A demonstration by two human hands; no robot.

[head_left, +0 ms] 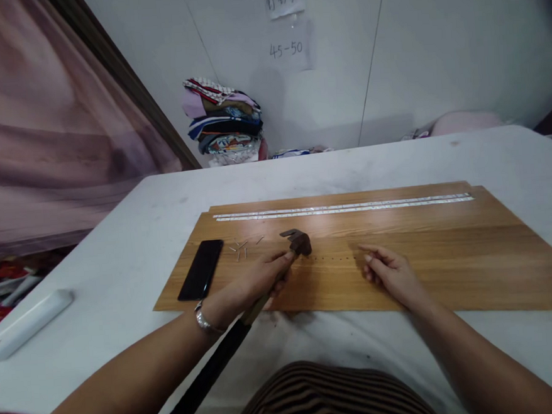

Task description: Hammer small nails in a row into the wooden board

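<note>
My left hand (271, 273) is wrapped around the upper handle of a claw hammer (300, 242), just below its dark metal head. The black grip of the hammer slants down toward my body. Over the wooden board (440, 258), my right hand (391, 274) has its index finger stretched out and the other fingers partly curled, with nothing visible in it. That fingertip is close to the right end of a row of small dark dots (332, 258) in the board; whether they are nail heads or holes, I cannot tell. Several loose nails (239, 250) lie left of the hammer head.
A black phone (200, 269) lies on the board's left end. Two white measuring strips (342, 208) run along its far side. The board rests on a white table (118, 243), with a white elongated object (29, 325) at left. Folded clothes (225, 119) are stacked by the wall.
</note>
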